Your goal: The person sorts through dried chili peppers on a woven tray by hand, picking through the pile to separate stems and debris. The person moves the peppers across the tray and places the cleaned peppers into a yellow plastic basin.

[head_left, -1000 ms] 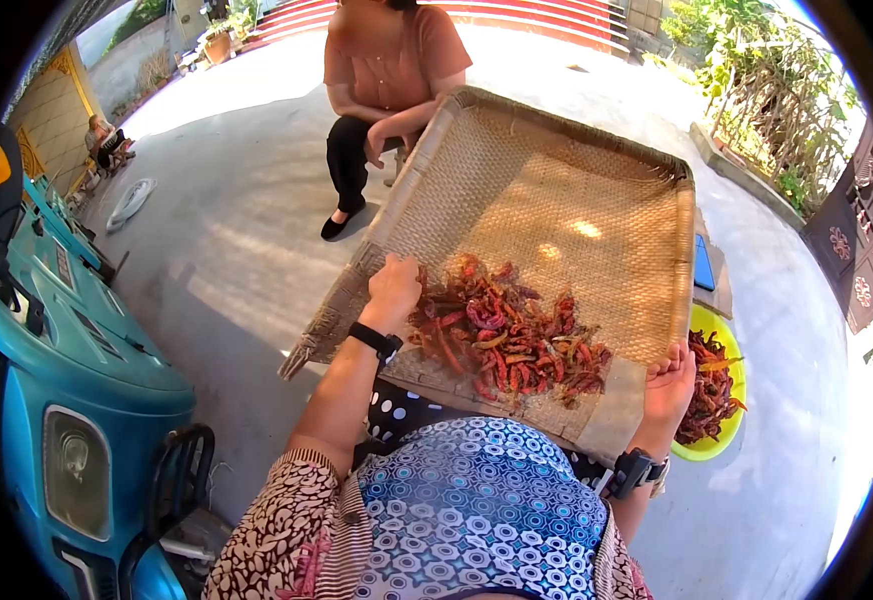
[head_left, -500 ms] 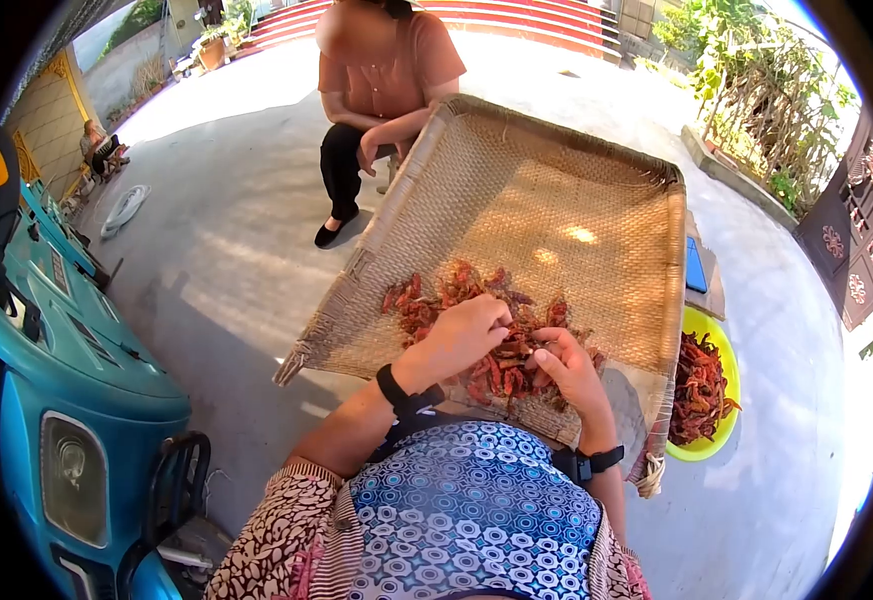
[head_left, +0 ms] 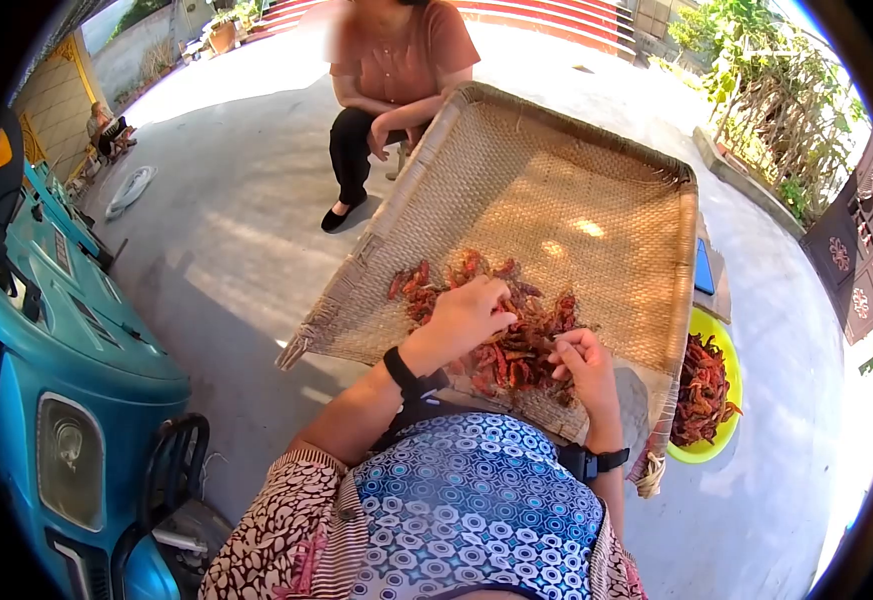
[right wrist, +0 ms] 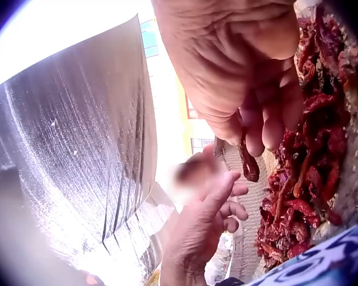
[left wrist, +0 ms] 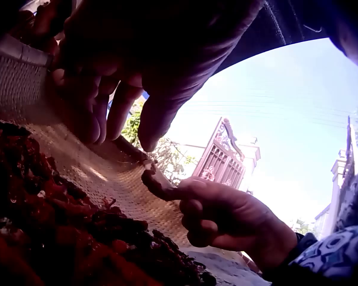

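Dried red chili peppers (head_left: pixel 517 365) lie in a heap at the near side of a square woven tray (head_left: pixel 617 250) set over the lap. Above the heap is my left hand (head_left: pixel 465 320), its fingers bent loosely downward. In the right wrist view, the left hand's (right wrist: pixel 200 229) thumb and fingers stand apart with nothing between them. My right hand (head_left: pixel 590 375) is over the heap's right side. It pinches one dark, shrivelled chili pepper (right wrist: pixel 249 161) between thumb and fingers, its tip hanging down in the right wrist view.
Right of the tray, a yellow-green bowl (head_left: pixel 699 455) holds more dried chilies, with a blue phone (head_left: pixel 704 268) beyond it. A teal vehicle (head_left: pixel 107 400) stands at left. A seated person (head_left: pixel 407 70) is at the tray's far left corner.
Both hands came from the tray's left and right sides to the middle of the chili heap. Since half a second ago, the right hand has shifted slightly right, away from the left.
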Tool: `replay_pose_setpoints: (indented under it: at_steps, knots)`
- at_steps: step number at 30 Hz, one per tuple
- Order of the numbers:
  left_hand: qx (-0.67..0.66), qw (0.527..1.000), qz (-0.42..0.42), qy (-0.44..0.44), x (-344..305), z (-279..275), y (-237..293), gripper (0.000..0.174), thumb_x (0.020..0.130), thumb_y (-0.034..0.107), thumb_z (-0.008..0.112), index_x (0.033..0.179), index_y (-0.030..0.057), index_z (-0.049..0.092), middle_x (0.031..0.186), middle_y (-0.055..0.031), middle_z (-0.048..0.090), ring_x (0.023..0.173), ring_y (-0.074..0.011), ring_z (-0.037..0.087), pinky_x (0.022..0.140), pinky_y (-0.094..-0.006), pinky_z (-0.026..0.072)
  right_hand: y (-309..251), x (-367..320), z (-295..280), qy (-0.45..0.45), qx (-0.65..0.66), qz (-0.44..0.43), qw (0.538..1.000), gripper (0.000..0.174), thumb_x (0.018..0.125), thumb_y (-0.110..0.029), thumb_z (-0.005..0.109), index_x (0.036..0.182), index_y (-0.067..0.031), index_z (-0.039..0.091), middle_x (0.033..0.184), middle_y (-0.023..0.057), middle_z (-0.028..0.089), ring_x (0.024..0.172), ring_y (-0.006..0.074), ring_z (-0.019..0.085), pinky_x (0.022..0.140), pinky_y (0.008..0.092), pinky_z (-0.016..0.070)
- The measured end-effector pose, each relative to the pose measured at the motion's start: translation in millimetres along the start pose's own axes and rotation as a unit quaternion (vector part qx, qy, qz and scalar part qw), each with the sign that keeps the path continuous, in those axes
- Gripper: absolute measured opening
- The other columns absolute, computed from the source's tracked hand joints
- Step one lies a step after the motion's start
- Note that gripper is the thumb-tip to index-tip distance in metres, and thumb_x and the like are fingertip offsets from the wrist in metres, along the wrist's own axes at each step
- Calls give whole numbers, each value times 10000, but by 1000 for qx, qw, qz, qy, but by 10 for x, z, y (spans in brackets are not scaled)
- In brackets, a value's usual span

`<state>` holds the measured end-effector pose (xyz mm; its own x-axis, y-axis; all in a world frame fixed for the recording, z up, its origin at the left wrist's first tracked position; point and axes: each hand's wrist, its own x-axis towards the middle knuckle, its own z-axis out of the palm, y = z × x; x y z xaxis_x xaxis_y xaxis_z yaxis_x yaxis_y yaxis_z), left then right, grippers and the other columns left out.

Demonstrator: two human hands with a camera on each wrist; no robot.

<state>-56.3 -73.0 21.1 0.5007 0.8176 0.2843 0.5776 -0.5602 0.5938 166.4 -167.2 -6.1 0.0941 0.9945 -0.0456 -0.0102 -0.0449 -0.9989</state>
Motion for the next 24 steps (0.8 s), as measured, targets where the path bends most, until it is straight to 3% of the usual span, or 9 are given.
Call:
replay_pose_setpoints:
  at_steps: [1,4,7,10,13,16,19,20,24]
  knots:
    - [55,998,-42,0,19,-88,-119,275,836,273,676,1035,101,599,950,-82,598,895,-270,621,766,-393,499,-10,-20,-101,42,10,-7,999,132,963,-152,566,1023,-35,577,800,43,643,621,81,575,572,209,463]
    - [185,966,-179,-16,78,-342,-553,355,835,261,672,1140,108,577,1117,-201,504,991,-391,570,833,-479,474,36,-77,-518,193,48,-51,979,169,968,-227,571,1026,-69,590,841,12,637,645,91,589,568,230,467]
    - [258,937,-230,-44,107,-418,-945,361,848,260,666,1152,98,561,1114,-216,497,1034,-400,546,835,-482,465,85,-114,-925,300,335,-144,882,179,962,-248,582,1067,-103,595,862,2,636,669,87,570,601,234,479]
    - [209,951,-221,-56,105,-353,-1094,351,855,247,670,1136,78,546,1121,-230,481,1017,-404,539,833,-469,454,79,-171,-1116,283,435,-130,845,204,959,-277,583,1086,-118,592,886,-26,613,695,85,537,624,244,466]
    - [62,974,-196,-95,160,-290,-1163,300,855,198,669,1090,57,547,1117,-204,509,994,-377,545,820,-451,452,164,-164,-1040,279,395,-83,871,219,958,-265,578,1120,-117,589,886,-34,598,681,89,512,622,251,452]
    - [-27,991,-118,-56,212,-193,-1112,229,791,94,660,996,29,584,985,-184,594,951,-359,582,805,-435,470,174,-127,-840,249,340,-65,904,234,957,-229,575,1155,-105,585,885,-17,602,674,92,525,605,266,451]
    - [-47,998,-32,-38,221,-206,-705,191,797,65,637,975,20,588,895,-168,611,915,-346,587,800,-423,467,157,-90,-594,181,249,-60,950,234,958,-201,575,1155,-75,575,895,17,612,702,96,550,610,255,458]
    - [-31,999,11,-32,219,-165,-608,208,792,73,638,990,29,593,952,-142,594,911,-311,572,806,-394,463,133,-66,-518,150,194,-53,968,232,958,-193,574,1156,-72,574,900,24,617,708,96,557,611,250,460]
    - [-42,990,121,-63,150,-30,-64,181,821,91,623,995,54,593,927,-119,552,893,-306,560,811,-390,456,-97,-30,-152,27,21,-25,999,219,959,-160,574,1147,-48,563,909,37,628,728,87,575,624,234,474]
